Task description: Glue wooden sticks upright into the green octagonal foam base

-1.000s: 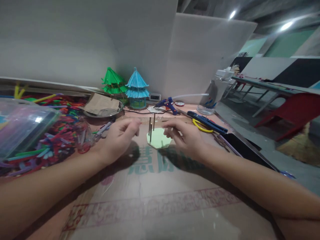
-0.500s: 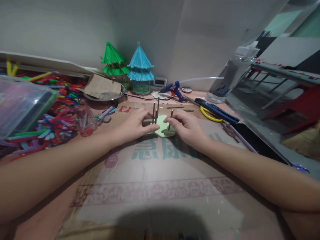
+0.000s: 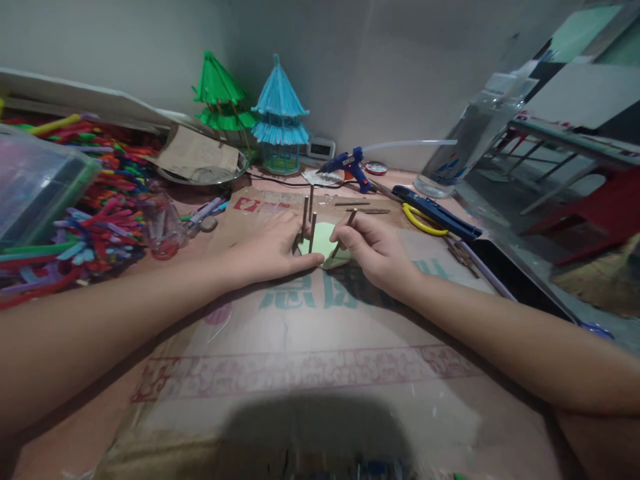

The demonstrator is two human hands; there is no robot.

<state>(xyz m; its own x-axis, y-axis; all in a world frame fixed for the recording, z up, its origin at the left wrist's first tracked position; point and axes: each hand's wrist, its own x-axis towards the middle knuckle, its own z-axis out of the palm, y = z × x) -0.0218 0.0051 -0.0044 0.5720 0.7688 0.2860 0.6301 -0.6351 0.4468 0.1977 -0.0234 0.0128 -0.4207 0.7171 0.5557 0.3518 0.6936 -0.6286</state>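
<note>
A pale green flat base [image 3: 324, 239] lies on the cardboard, with three thin brown sticks [image 3: 313, 233] standing on its left part. My left hand [image 3: 273, 245] curves round the base's left side, steadying it: the thumb rests at the front edge and the fingers reach behind the sticks. Between the thumb and fingers of my right hand [image 3: 383, 252] is another brown stick [image 3: 343, 233], tilted, its lower end at the right part of the base. Whether that end touches the base I cannot tell.
Loose brown sticks [image 3: 367, 211], a blue glue gun [image 3: 351, 165] and yellow-blue pliers [image 3: 433, 217] lie behind and right. Green [image 3: 219, 90] and blue [image 3: 280, 113] pavilion models stand at the wall. Pipe cleaners [image 3: 115, 213] pile up left; a clear bottle [image 3: 465, 147] stands right.
The stick in my right hand has gone from nearly upright to leaning, its top toward the right. My left thumb has shifted slightly along the front edge. The view has tilted a little.
</note>
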